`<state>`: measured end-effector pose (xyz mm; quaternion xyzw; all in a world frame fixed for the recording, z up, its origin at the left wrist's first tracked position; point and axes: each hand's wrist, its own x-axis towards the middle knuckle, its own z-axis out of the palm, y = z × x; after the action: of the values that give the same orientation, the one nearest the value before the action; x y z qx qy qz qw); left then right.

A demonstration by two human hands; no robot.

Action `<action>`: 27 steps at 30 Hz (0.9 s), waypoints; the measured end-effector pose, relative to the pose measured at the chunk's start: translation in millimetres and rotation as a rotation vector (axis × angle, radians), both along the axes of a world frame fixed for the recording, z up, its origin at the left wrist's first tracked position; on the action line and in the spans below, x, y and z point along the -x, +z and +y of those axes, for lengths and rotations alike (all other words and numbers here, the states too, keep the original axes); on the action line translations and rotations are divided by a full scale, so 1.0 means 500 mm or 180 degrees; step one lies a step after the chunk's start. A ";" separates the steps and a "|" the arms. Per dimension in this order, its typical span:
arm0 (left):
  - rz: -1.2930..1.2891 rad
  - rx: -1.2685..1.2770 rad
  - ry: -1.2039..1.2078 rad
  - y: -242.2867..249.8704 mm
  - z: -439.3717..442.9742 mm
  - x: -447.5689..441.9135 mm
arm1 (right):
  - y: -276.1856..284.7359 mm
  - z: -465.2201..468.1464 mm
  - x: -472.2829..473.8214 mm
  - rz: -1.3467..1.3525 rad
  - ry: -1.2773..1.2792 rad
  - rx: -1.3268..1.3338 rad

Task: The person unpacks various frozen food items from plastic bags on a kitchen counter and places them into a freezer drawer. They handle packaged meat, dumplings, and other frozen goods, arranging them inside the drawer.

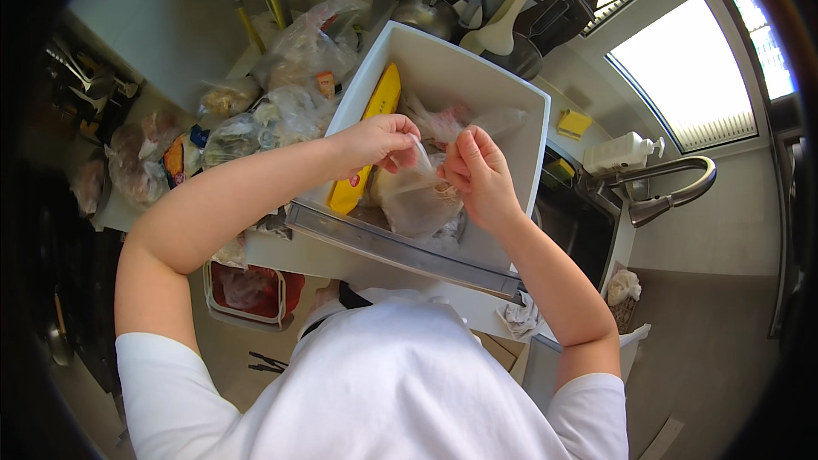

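Note:
A white plastic drawer (517, 92) with a clear front rim stands on the counter before me. Above its inside, my left hand (390, 144) pinches one side of the gathered top of a clear plastic bag (415, 204). The other side of that top is between the fingers of my right hand (473, 163). The bag hangs low in the drawer with pale contents that I cannot make out. A long yellow packet (351, 190) leans along the drawer's left wall, and more clear bags (441, 118) lie behind my hands.
Several filled plastic bags (300, 105) crowd the counter at the left. To the right are a black sink (572, 230), a curved faucet (677, 195), a white pump bottle (617, 153) and a yellow sponge (573, 123). Utensils hang behind the drawer. A red bin (281, 313) stands below the counter.

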<state>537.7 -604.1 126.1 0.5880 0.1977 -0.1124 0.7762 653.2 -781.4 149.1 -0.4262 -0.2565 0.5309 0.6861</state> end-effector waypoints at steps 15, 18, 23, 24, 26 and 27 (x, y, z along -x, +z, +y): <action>-0.1070 -0.1250 -0.0426 0.011 -0.015 -0.028 | -0.023 -0.016 -0.051 -0.0227 0.0233 0.1282; -0.1228 -0.1091 -0.0829 0.009 0.014 -0.026 | -0.029 -0.042 -0.044 0.0022 -0.0374 0.0890; -0.1475 -0.2092 -0.1176 0.028 0.029 -0.022 | -0.052 -0.043 -0.029 -0.0071 -0.0587 0.0623; -0.1298 -0.2398 -0.1148 0.038 0.030 -0.024 | -0.050 -0.043 -0.032 -0.0078 -0.0618 0.0559; -0.0931 -0.3002 -0.1086 0.059 0.037 -0.025 | -0.054 -0.045 -0.032 -0.0007 -0.0889 0.0504; -0.0654 -0.3013 -0.1103 0.076 0.043 -0.028 | -0.056 -0.047 -0.032 0.0027 -0.1031 0.0475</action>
<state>551.9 -582.7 164.3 0.9072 0.0493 -0.0792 0.4103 669.3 -804.8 121.3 -0.5095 -0.1416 0.4328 0.7302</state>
